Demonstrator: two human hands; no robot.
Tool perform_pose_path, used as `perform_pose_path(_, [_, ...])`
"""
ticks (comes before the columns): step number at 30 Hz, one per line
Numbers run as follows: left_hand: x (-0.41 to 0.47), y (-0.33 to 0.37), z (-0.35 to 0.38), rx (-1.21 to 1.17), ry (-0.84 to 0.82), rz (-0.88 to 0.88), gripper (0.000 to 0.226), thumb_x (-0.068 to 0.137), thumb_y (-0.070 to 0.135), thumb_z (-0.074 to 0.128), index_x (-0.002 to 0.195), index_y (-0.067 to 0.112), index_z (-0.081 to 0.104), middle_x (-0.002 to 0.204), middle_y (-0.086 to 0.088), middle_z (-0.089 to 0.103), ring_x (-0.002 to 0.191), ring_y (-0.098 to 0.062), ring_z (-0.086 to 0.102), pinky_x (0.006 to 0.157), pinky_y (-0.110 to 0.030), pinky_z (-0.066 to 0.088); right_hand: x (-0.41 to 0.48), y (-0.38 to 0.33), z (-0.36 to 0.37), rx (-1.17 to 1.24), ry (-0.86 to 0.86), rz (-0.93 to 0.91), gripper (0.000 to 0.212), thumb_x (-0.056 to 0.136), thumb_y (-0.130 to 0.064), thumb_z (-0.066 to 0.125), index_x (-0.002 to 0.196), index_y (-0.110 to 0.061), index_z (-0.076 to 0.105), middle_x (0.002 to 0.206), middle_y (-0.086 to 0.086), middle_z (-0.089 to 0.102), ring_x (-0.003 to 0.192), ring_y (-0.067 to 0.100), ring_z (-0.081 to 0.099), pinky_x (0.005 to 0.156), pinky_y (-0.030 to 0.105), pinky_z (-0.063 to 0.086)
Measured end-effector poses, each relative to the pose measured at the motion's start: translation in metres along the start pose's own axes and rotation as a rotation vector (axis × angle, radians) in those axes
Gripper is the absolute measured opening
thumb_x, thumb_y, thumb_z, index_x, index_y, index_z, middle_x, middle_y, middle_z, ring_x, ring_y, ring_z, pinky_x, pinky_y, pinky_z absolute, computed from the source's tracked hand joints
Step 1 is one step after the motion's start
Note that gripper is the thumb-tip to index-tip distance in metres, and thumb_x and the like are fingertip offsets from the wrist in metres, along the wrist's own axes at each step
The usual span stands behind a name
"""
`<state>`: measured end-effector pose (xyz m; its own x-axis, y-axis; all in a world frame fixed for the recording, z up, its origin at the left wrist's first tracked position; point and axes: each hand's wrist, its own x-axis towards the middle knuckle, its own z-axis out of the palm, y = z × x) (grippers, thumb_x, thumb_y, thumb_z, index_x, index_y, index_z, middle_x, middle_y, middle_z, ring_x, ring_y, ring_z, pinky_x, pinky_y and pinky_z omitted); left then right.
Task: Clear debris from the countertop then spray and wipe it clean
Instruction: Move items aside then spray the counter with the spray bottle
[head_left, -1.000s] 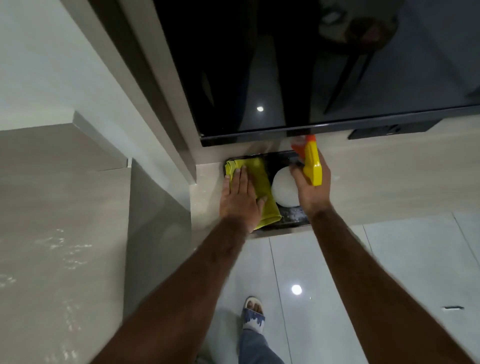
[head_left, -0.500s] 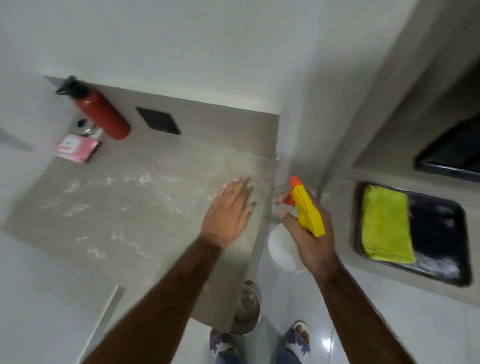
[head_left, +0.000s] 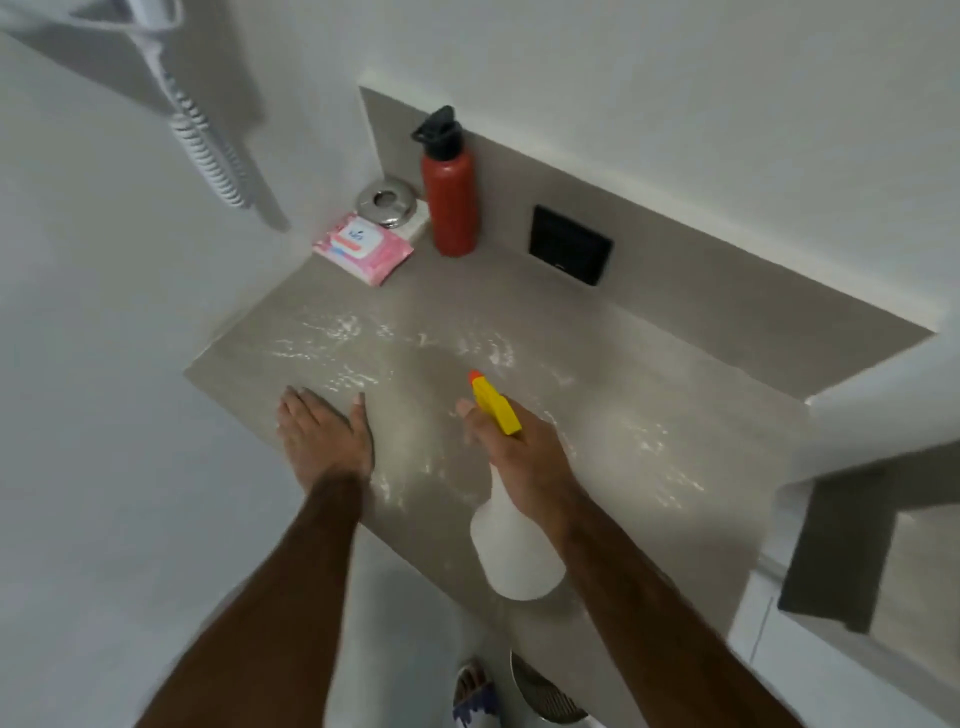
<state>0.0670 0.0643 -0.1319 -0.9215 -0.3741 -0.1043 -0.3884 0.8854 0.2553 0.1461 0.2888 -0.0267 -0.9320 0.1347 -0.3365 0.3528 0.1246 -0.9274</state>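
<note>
A grey countertop (head_left: 597, 364) fills the middle of the view, streaked with white smears and wet patches. My right hand (head_left: 524, 462) grips a white spray bottle (head_left: 514, 545) with a yellow trigger head and orange nozzle, held over the counter's front part with the nozzle pointing toward the back. My left hand (head_left: 324, 436) lies flat and open on the counter's front left corner, holding nothing. No cloth is in view.
At the counter's back left stand a red bottle with a black cap (head_left: 449, 195), a pink wipes pack (head_left: 363, 248) and a chrome ring (head_left: 387, 203). A black wall plate (head_left: 570, 245) sits on the backsplash. A coiled white cord (head_left: 208, 145) hangs on the left wall.
The view swung left from the black tray with the yellow cloth to the grey counter. My left hand left the cloth and now rests on the counter; the right hand carried the spray bottle over it.
</note>
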Motion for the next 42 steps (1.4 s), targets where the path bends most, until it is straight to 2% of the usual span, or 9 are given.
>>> perform_pose_path(6, [0.011, -0.006, 0.014, 0.002, 0.031, -0.010, 0.089, 0.100, 0.066, 0.020, 0.156, -0.004, 0.018, 0.164, -0.024, 0.024, 0.152, -0.038, 0.023, 0.126, -0.050, 0.016, 0.042, -0.019, 0.053, -0.146, -0.018, 0.111, 0.074, 0.079, -0.075, 0.055, 0.089, -0.003, 0.071, 0.093, 0.018, 0.075, 0.081, 0.030, 0.070, 0.085, 0.046, 0.058])
perform_pose_path(10, [0.012, -0.007, 0.017, -0.027, 0.054, -0.023, 0.087, 0.100, 0.066, 0.022, 0.155, -0.002, 0.019, 0.163, -0.022, 0.027, 0.151, -0.037, 0.024, 0.125, -0.050, 0.017, 0.051, -0.017, 0.063, -0.209, 0.026, 0.170, 0.068, 0.082, -0.075, 0.051, 0.064, -0.013, 0.074, 0.060, 0.008, 0.073, 0.063, 0.022, 0.072, 0.082, 0.041, 0.060])
perform_pose_path(16, [0.013, -0.008, 0.019, -0.029, 0.074, -0.021, 0.087, 0.100, 0.067, 0.021, 0.156, 0.000, 0.014, 0.164, -0.020, 0.023, 0.153, -0.034, 0.020, 0.126, -0.049, 0.015, 0.043, -0.008, 0.030, -0.016, 0.131, 0.257, 0.046, 0.085, -0.059, 0.058, 0.090, -0.020, 0.081, 0.068, 0.009, 0.078, 0.074, 0.029, 0.077, 0.094, 0.048, 0.059])
perform_pose_path(22, [0.012, -0.007, 0.018, -0.032, 0.076, -0.011, 0.086, 0.101, 0.065, 0.023, 0.156, 0.000, 0.012, 0.164, -0.022, 0.021, 0.154, -0.035, 0.018, 0.126, -0.050, 0.010, 0.023, 0.006, -0.027, 0.117, 0.369, 0.311, 0.022, 0.088, -0.041, 0.066, 0.079, -0.027, 0.081, 0.082, 0.011, 0.082, 0.079, 0.019, 0.080, 0.071, 0.019, 0.058])
perform_pose_path(24, [0.012, -0.007, 0.018, -0.032, 0.075, -0.011, 0.086, 0.101, 0.065, 0.023, 0.157, -0.001, 0.011, 0.165, -0.022, 0.020, 0.154, -0.036, 0.017, 0.126, -0.050, 0.010, 0.016, 0.013, -0.041, 0.123, 0.396, 0.312, 0.020, 0.095, -0.031, 0.066, 0.081, -0.027, 0.081, 0.078, 0.013, 0.080, 0.071, 0.020, 0.077, 0.071, 0.024, 0.061])
perform_pose_path(28, [0.010, -0.005, 0.014, -0.040, 0.060, -0.010, 0.087, 0.101, 0.064, 0.022, 0.157, -0.001, 0.010, 0.166, -0.022, 0.017, 0.155, -0.036, 0.013, 0.127, -0.052, 0.010, 0.003, 0.029, -0.060, -0.065, 0.437, 0.350, 0.046, 0.093, -0.050, 0.059, 0.085, -0.009, 0.080, 0.049, 0.006, 0.066, 0.053, 0.016, 0.065, 0.070, 0.033, 0.053])
perform_pose_path(33, [0.007, -0.002, 0.008, -0.040, 0.045, -0.005, 0.088, 0.100, 0.062, 0.024, 0.157, -0.003, 0.010, 0.166, -0.023, 0.015, 0.155, -0.037, 0.012, 0.127, -0.053, 0.009, -0.016, 0.022, -0.047, 0.045, 0.266, 0.412, 0.026, 0.098, -0.026, 0.065, 0.097, -0.004, 0.080, 0.068, 0.017, 0.074, 0.068, 0.036, 0.071, 0.083, 0.052, 0.061])
perform_pose_path(38, [0.008, -0.002, 0.008, -0.048, 0.046, -0.004, 0.088, 0.100, 0.061, 0.027, 0.156, -0.005, 0.013, 0.165, -0.025, 0.017, 0.155, -0.038, 0.013, 0.127, -0.054, 0.010, -0.052, 0.022, -0.011, -0.193, 0.005, 0.444, 0.046, 0.088, -0.051, 0.065, 0.083, -0.009, 0.081, 0.071, 0.010, 0.078, 0.066, 0.020, 0.074, 0.087, 0.045, 0.062])
perform_pose_path(42, [0.009, -0.003, 0.011, -0.053, 0.053, -0.005, 0.086, 0.101, 0.059, 0.031, 0.155, -0.006, 0.015, 0.164, -0.026, 0.020, 0.154, -0.039, 0.016, 0.126, -0.054, 0.012, -0.069, 0.029, -0.005, -0.446, 0.089, 0.525, 0.071, 0.084, -0.072, 0.058, 0.080, -0.003, 0.072, 0.065, 0.011, 0.072, 0.059, 0.022, 0.067, 0.075, 0.045, 0.062])
